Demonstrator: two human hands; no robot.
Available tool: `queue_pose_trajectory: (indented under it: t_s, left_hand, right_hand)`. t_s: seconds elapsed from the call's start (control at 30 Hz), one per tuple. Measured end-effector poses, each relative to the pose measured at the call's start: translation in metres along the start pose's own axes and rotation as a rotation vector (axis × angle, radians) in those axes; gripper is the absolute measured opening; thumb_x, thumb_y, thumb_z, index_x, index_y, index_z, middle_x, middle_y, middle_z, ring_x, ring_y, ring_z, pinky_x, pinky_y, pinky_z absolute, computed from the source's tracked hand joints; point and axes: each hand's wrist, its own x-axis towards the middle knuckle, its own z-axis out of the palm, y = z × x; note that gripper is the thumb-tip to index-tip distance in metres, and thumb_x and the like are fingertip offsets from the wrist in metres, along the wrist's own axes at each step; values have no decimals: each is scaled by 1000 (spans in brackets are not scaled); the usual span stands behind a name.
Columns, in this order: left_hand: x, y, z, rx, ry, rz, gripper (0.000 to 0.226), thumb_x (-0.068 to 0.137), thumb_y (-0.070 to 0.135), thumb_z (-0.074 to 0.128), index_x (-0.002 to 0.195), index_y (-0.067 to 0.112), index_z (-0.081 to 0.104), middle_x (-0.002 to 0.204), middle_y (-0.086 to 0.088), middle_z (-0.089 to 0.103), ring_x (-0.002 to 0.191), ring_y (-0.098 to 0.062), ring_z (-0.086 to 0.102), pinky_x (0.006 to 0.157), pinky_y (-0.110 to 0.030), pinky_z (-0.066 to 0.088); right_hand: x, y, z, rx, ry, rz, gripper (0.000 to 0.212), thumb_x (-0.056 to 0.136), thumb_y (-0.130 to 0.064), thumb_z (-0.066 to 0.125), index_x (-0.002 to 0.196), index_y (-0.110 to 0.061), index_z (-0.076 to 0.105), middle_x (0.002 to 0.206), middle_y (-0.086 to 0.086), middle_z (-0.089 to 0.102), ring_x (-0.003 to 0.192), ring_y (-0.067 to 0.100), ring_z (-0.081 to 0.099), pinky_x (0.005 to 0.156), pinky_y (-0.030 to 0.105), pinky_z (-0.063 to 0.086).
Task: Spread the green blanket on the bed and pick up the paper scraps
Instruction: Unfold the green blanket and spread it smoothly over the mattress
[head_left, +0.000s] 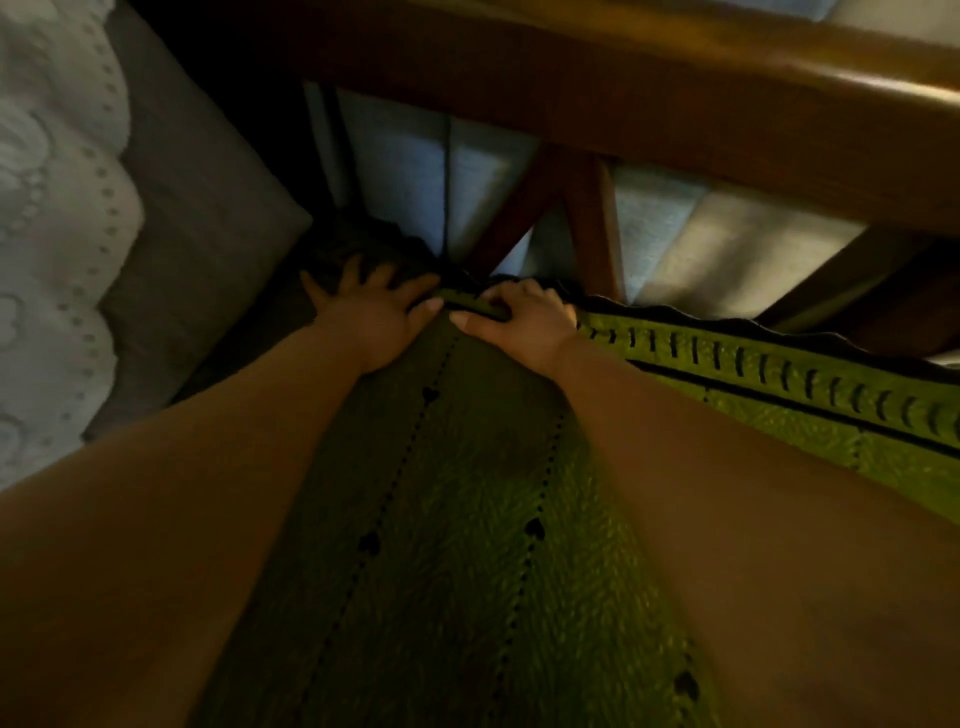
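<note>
No readable text anywhere in view

We find no letters, numbers, labels, brand marks or signs that we can read. The green blanket (467, 519) carries only knitted patterning: rows of small holes, heart-shaped openings and dark dashes along its far border, none of which form characters. Above the blanket, the wooden frame (597, 93) is bare of print, and to the left of the blanket the white lace cover (47, 208) shows only scalloped dots and rings. The dim, blurred corners hide any finer marks from us.
</note>
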Motion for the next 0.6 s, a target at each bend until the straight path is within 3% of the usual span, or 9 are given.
queue_pose_trajectory:
  t_s: [0.1,0.23,0.27,0.47,0.6]
  left_hand:
    - [-3,2,4,-10,26,-60,53,92,66,12,144,55,12,159,4,12,147,-31,-2,103,-76,1]
    - [0,4,2,11,-28,-102,57,90,69,12,144,56,-2,160,2,9,147,-34,-2,103,-77,4]
    - [1,6,2,10,-33,-105,57,90,70,12,144,56,-2,160,1,8,146,-34,-1,103,-77,5]
    - [7,10,-9,8,-103,-168,66,81,81,9,143,57,5,160,2,0,146,-35,-5,100,-79,5]
    - [1,26,-6,-35,-83,-212,64,88,73,11,147,48,8,161,2,-1,146,-35,-11,100,-80,3]
  right_hand:
    - [-31,10,-7,-29,30,-122,67,86,-65,50,144,-31,40,149,3,39,136,27,36,113,40,29]
    - [-108,79,-25,-375,571,-64,53,87,-45,53,137,-27,50,129,3,54,116,29,50,97,41,38]
    - [-121,99,-36,-373,607,4,49,88,-42,54,134,-25,55,125,4,56,113,30,52,94,41,39]
    - [-107,145,-55,-109,386,133,31,96,-39,49,124,-35,62,124,1,54,119,25,51,99,41,42]
    - [-77,158,-57,16,176,313,30,95,-39,46,120,-36,63,134,6,49,126,30,46,108,44,35]
